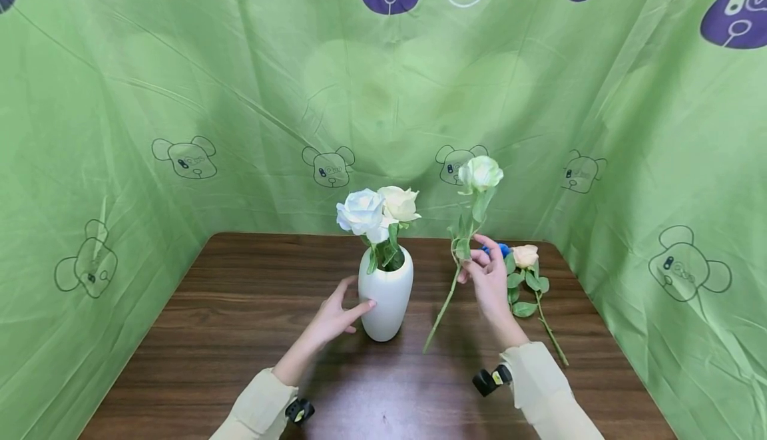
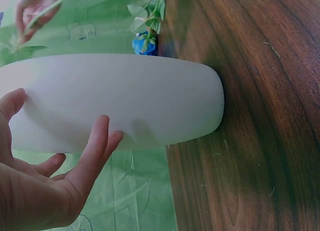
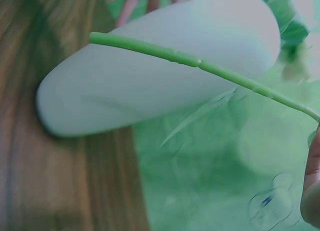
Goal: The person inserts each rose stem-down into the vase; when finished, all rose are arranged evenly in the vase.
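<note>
A white vase (image 1: 385,300) stands upright on the table, holding a pale blue rose (image 1: 361,212) and a cream rose (image 1: 399,204). At the vase's left side is my left hand (image 1: 337,313), fingers spread, with the thumb tip at its front. The left wrist view shows the extended fingers (image 2: 95,141) close along the vase wall. Right of the vase, my right hand (image 1: 488,280) pinches the stem of a greenish-white rose (image 1: 481,174) between thumb and fingers. This rose is raised, bloom up, its stem slanting down to the left. In the right wrist view its green stem (image 3: 200,63) crosses before the vase.
A peach rose (image 1: 525,255) and a blue rose (image 1: 503,249), partly hidden by my right hand, lie on the right of the wooden table (image 1: 252,293). Green printed cloth (image 1: 257,94) hangs around the table's back and sides.
</note>
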{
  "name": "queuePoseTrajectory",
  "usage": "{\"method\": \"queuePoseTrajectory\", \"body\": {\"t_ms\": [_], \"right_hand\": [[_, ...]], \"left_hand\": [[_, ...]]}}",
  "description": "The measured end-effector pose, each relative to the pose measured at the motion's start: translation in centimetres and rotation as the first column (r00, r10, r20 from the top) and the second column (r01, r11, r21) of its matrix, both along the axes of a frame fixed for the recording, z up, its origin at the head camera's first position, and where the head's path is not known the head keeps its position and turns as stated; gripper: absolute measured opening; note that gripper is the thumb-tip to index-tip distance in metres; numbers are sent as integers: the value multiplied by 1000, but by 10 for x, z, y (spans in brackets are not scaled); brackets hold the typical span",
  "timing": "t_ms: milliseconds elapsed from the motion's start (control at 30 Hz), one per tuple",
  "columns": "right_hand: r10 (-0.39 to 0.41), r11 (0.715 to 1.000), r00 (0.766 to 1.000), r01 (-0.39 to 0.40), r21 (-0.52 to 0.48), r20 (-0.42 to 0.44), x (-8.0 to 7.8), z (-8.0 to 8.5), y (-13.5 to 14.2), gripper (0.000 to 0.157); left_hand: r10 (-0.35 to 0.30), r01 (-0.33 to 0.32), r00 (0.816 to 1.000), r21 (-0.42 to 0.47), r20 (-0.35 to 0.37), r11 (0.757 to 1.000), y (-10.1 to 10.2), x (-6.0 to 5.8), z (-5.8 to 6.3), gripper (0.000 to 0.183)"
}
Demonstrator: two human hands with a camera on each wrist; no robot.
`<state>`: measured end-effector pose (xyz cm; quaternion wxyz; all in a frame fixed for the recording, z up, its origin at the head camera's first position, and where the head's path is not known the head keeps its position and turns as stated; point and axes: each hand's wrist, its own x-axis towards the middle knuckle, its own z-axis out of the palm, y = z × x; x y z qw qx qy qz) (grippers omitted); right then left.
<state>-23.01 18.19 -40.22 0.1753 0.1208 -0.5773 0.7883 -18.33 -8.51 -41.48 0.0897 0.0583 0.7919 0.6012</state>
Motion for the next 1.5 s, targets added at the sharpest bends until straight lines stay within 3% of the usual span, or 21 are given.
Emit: {"method": "queuePoseTrajectory", "body": {"t_ms": [167, 433, 633, 900, 1033, 1200, 1300, 1400, 1500], "right_hand": [[-13, 989, 999, 5, -150, -50, 2, 23, -9, 46], [-116, 933, 983, 59, -354, -141, -4, 61, -21, 47], [-212, 918, 965, 142, -369, -156, -9, 84, -25, 43], [-230, 928, 953, 153, -338, -199, -12, 103, -33, 41], [-215, 954, 950, 154, -258, -226, -14, 102, -41, 42], [-131, 986, 964, 103, -129, -231, -10, 87, -55, 41], [-69, 998, 961, 63, -29, -267, -7, 76, -64, 39], [-18, 992, 947, 58, 116, -321, -4, 65, -72, 37], [35, 962, 933, 65, 264, -358, -2, 53, -77, 36]], "left_hand": [[4, -4, 1000, 6, -4, 1000, 1, 0, 0, 65], [7, -7, 1000, -2, -7, 1000, 1, -1, 0, 64], [7, -7, 1000, 0, -6, 1000, 1, -1, 0, 64], [0, 0, 1000, 1, -9, 1000, 0, -1, 1, 64], [2, -2, 1000, 3, -7, 1000, 0, -1, 1, 64], [4, -4, 1000, 8, -7, 1000, 0, 0, 0, 64], [2, -2, 1000, 10, -6, 1000, 0, 0, 0, 64], [-1, 1, 1000, 13, -5, 1000, 0, -1, -1, 65], [-4, 4, 1000, 17, -3, 1000, 0, -2, -2, 66]]}}
